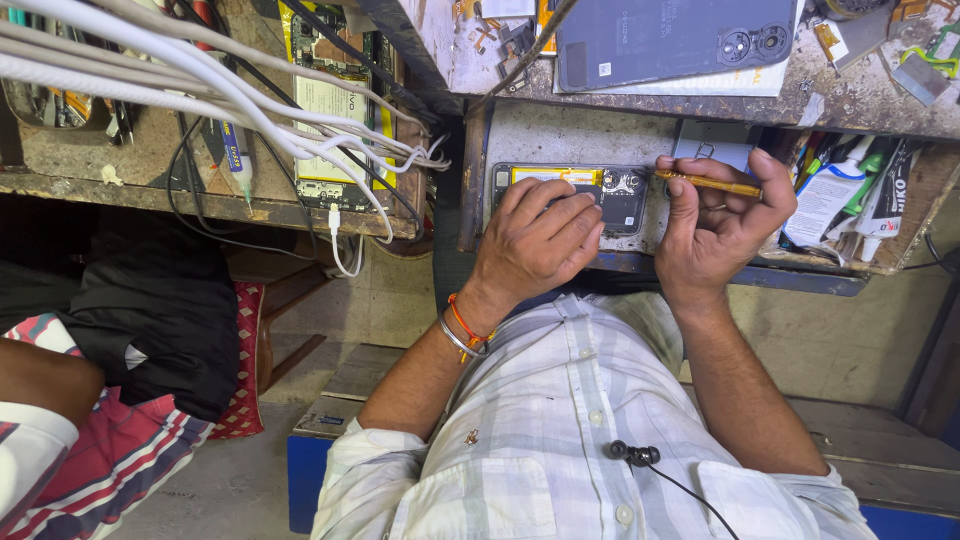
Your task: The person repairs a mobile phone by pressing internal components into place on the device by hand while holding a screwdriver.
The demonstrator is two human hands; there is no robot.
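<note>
An opened smartphone (610,190) with its back off lies on a pulled-out drawer board (560,135), showing a yellow-edged battery and twin camera lenses. My left hand (535,245) rests on top of it, fingers curled over the lower part and pressing it down. My right hand (720,220) is just right of the phone and pinches a thin yellow-orange screwdriver (710,183) held level, its tip pointing left toward the phone's camera corner.
A dark phone back cover (670,38) lies on the worn bench above. Glue tubes and tools (850,195) fill the drawer's right side. White cables (200,75) and another opened phone (335,100) sit at left. Another person's leg (40,390) shows at lower left.
</note>
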